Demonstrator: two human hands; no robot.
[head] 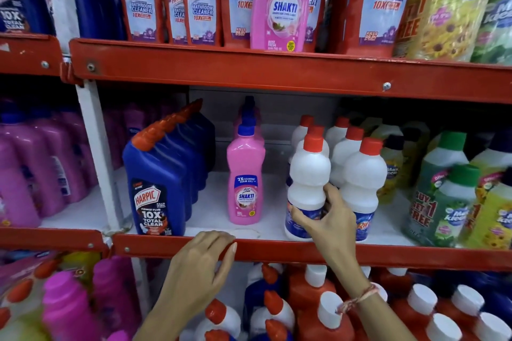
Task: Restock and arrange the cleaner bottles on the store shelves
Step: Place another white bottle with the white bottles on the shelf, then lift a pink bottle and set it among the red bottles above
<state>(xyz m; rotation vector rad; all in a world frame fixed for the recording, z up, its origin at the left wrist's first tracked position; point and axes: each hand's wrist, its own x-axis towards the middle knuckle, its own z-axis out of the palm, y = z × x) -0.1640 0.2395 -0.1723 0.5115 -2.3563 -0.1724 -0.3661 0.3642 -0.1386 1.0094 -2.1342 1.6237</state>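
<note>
My right hand [329, 219] grips the lower body of a white cleaner bottle with a red cap [308, 174], which stands upright at the front of the middle shelf. Several more white bottles [360, 171] stand behind and to its right. My left hand [205, 263] rests with its fingers curled over the red front lip of the middle shelf [277, 250] and holds nothing. A pink Shakti bottle [245, 180] stands left of the white bottle, with more behind it. A row of blue Harpic bottles [160, 183] fills the shelf's left end.
The top shelf [249, 69] holds red Harpic pouches [141, 0], a pink Shakti bottle [279, 3] and Max Kleen bottles. Green-capped Max Kleen bottles [448, 196] crowd the middle shelf's right. Red and white bottles [327, 313] pack the shelf below. Purple bottles [41, 163] fill the left bay.
</note>
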